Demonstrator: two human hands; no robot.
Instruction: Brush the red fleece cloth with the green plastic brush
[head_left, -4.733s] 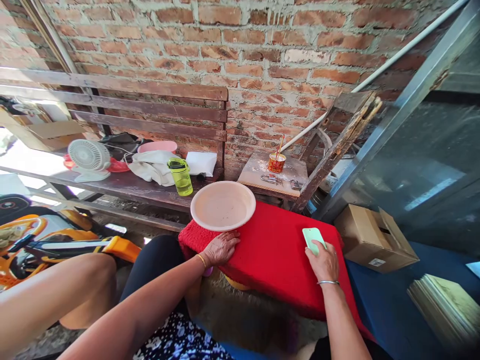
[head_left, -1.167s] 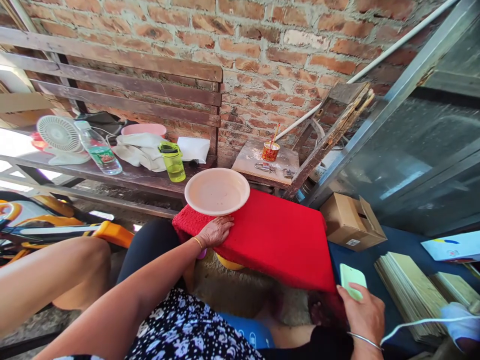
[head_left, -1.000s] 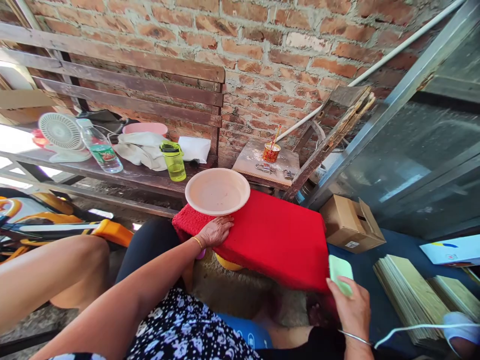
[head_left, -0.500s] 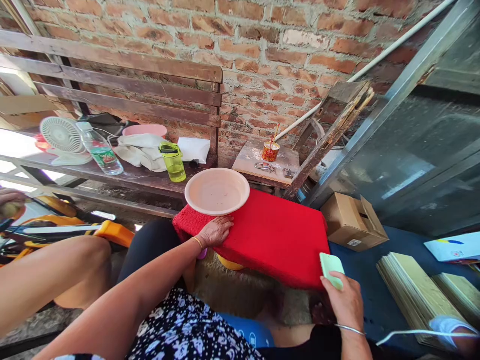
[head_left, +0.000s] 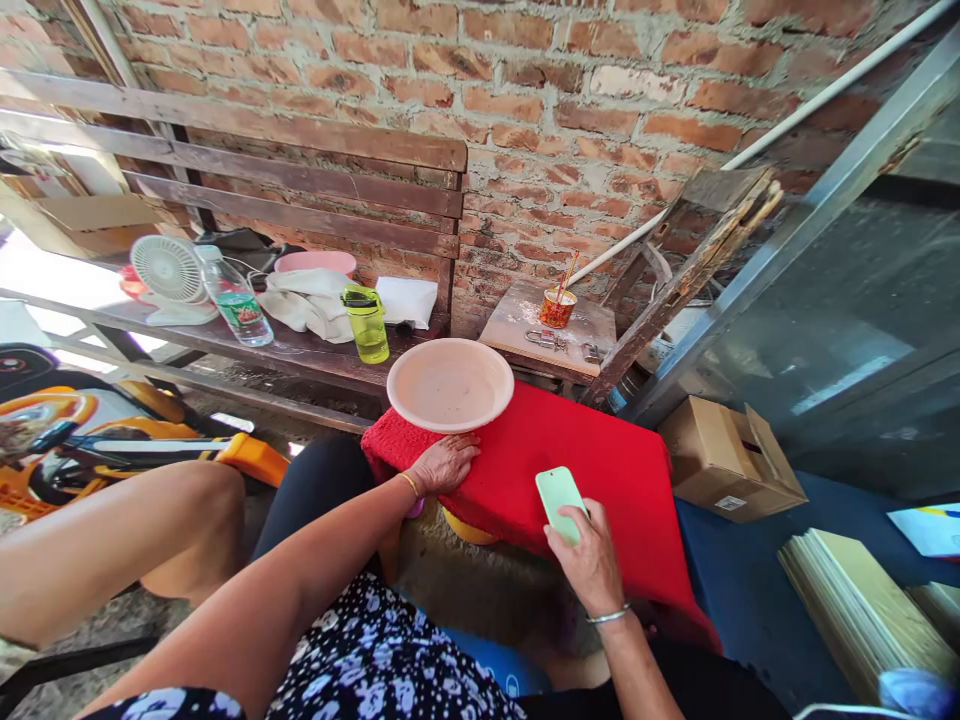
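My left hand [head_left: 447, 463] lies on the red cloth [head_left: 600, 470] over the table, just in front of the wide pale pink basin [head_left: 450, 385]. Its fingers are stretched out and hold nothing. My right hand [head_left: 594, 560] is closed on a flat, mint-green rectangular object [head_left: 559, 497] with rounded corners and a small dark spot near its far end. What exactly it is I cannot make out. Both hand and object are above the near right half of the cloth. The basin sits at the cloth's back left corner, with small dark specks inside.
A wooden bench [head_left: 315, 372] at the back left bears a fan [head_left: 166, 268], a water bottle [head_left: 238, 305] and a green bottle [head_left: 366, 325]. A small stand behind holds a red cup [head_left: 556, 308]. To the right are a cardboard box [head_left: 727, 460] and stacked boards [head_left: 862, 590].
My right hand has moved left with the mint-green object, from beside the cloth's right edge to over the cloth. The left hand rests where it was. The camera view has shifted slightly left.
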